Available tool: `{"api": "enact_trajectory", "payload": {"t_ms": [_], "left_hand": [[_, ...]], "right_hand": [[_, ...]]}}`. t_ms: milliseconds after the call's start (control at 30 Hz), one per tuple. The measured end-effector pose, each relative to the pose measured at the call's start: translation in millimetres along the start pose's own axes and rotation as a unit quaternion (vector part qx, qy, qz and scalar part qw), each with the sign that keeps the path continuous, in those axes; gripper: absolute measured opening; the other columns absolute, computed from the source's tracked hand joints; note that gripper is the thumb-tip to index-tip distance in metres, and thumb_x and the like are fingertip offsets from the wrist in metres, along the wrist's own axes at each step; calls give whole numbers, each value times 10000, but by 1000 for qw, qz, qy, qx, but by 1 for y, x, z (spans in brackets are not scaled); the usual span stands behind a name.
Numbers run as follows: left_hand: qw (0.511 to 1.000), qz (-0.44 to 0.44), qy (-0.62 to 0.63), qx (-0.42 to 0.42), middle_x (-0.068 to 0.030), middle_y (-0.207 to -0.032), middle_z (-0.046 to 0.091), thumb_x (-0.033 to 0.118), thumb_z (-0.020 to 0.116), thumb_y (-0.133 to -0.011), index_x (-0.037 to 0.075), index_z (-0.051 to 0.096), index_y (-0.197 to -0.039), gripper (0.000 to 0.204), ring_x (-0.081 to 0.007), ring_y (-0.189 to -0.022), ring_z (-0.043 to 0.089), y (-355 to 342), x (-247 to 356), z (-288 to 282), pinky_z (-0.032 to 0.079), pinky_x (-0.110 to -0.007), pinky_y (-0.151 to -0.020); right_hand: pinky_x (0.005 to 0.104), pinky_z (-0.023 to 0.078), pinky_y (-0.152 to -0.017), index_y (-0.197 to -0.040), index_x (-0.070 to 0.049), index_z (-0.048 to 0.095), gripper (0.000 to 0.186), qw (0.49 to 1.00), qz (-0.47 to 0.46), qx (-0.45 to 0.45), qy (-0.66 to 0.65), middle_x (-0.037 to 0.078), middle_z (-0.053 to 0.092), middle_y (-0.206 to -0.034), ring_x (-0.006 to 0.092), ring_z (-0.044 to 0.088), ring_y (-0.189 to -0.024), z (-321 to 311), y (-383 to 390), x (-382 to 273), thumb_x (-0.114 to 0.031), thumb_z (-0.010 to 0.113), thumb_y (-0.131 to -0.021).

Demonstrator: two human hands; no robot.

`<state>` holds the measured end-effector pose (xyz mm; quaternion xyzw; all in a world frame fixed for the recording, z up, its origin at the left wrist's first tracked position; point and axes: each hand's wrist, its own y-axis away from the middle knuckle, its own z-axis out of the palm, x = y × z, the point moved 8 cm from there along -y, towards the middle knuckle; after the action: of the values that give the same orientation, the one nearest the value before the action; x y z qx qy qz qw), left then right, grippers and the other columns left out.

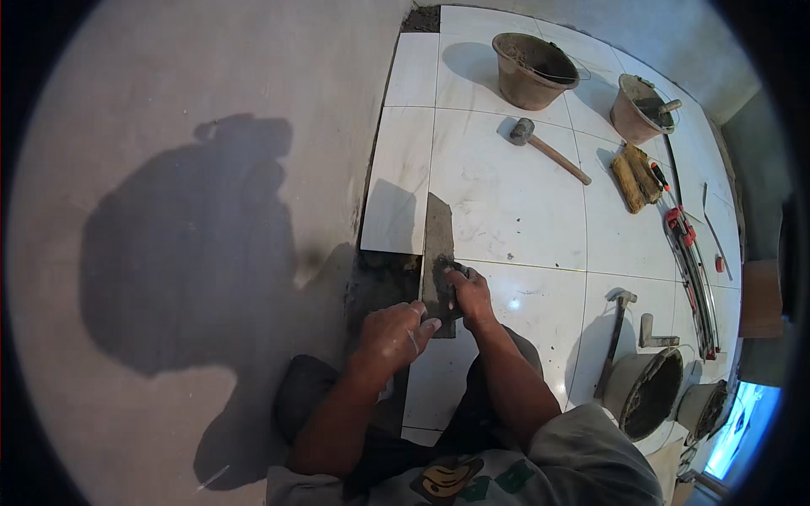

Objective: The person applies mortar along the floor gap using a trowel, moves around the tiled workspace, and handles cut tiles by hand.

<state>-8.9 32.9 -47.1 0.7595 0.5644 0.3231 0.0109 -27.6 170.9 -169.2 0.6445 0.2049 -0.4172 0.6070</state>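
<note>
"Near the left-hand wall (169,67), where is your trowel (439,223), and how should it be handled?"

"Seen from above, it lies lengthwise along the right edge of the dark gap (380,282), its far end beside the narrow tile (392,211). Whether it rests on anything beneath, I can't tell. I'd judge it wants a light, even hold: pressure spread along the blade, no corner digging in, and the edge of the large tile (506,194) spared any knock."

"And your hands?"

"My right hand (471,297) is clamped on the trowel from its right side, fingers curled over, its forearm (516,375) rising from the near right. My left hand (395,333) sits at the near left, back upward, fingers bent, thumb reaching toward the blade's near part. Whether it pinches or merely steadies isn't clear to me. Both forearms lean inward, so the hands nearly meet across the tool."
</note>
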Motion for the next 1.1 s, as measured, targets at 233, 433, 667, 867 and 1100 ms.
{"api": "enact_trajectory", "payload": {"t_ms": [233, 433, 667, 867, 1100], "left_hand": [[1000, 4, 2, 4, -170, -879, 633, 365, 565, -848, 30, 611, -939, 350, -348, -846, 604, 1, -1, 3, 470, -429, -729], [1000, -5, 9, -7, -181, -897, 632, 365, 564, -847, 27, 616, -972, 364, -347, -867, 604, 2, -2, 8, 469, -421, -753], [1000, -8, -8, -22, -179, -927, 630, 389, 538, -856, 11, 610, -983, 405, -346, -885, 600, -2, -1, 10, 466, -421, -770], [999, -10, -10, -35, -178, -946, 628, 406, 516, -863, 20, 605, -992, 416, -345, -904, 594, -2, -2, 12, 462, -423, -776], [998, -19, -13, -51, -174, -923, 629, 400, 521, -863, 27, 604, -986, 402, -345, -887, 596, -3, -1, 13, 463, -426, -766]], "right_hand": [[268, 341, -410, -817, -6, 551, 236, 1000, 21, -14, -7, 26, 483, -569, 131, 421, -410, 2, -1, 7, -218, 635, -759], [269, 337, -407, -821, -3, 536, 231, 1000, 12, -22, -6, 24, 478, -559, 123, 418, -407, 9, -2, 8, -209, 626, -767], [263, 340, -398, -817, -7, 541, 220, 1000, 7, -16, 8, 26, 487, -558, 118, 417, -403, 2, -8, 11, -206, 625, -773], [262, 342, -399, -835, -5, 550, 228, 1000, 3, -24, 16, 27, 502, -571, 114, 423, -406, 5, -9, 14, -213, 625, -778], [267, 343, -408, -862, 11, 549, 253, 999, 17, -22, 17, 27, 501, -575, 115, 428, -416, 6, -6, 12, -222, 615, -787]]}}
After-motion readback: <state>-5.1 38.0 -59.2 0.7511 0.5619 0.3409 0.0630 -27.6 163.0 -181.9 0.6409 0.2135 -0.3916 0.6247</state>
